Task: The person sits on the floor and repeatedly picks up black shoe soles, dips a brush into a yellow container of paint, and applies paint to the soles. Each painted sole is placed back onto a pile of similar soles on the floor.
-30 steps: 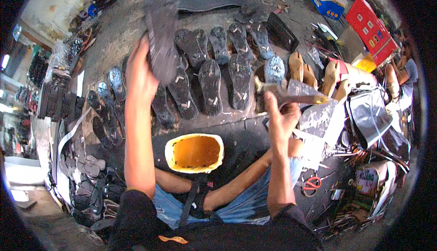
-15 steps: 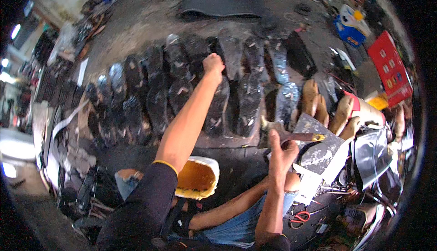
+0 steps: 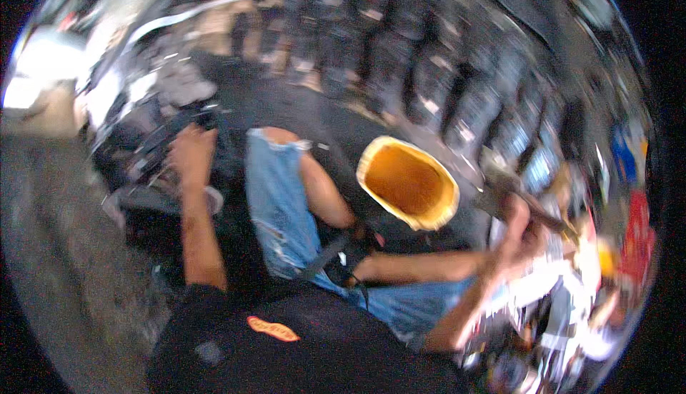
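My left hand [image 3: 193, 152] reaches out to the far left, over a heap of dark pieces [image 3: 146, 140]. Its fingers are smeared by motion, so whether they grip any piece cannot be made out. In my right hand [image 3: 525, 233] is a flat brush [image 3: 501, 178], held by its handle with the bristle end pointing away from me. Between my legs and the rows of dark shoe soles [image 3: 432, 83] stands a tub [image 3: 423, 224] of amber, glue-like stuff. The soles lie side by side on the ground ahead, blurred.
Grey scraps [image 3: 182, 83] lie beyond my left hand. On the right are a red box [image 3: 636, 237], a blue container [image 3: 624, 154] and a clutter of pale sheets and tools. My bent legs in torn jeans [image 3: 275, 194] flank the near ground.
My left hand has swung back from above the soles to the heap at the left. The view has turned left and down. My right hand keeps hold of the brush.
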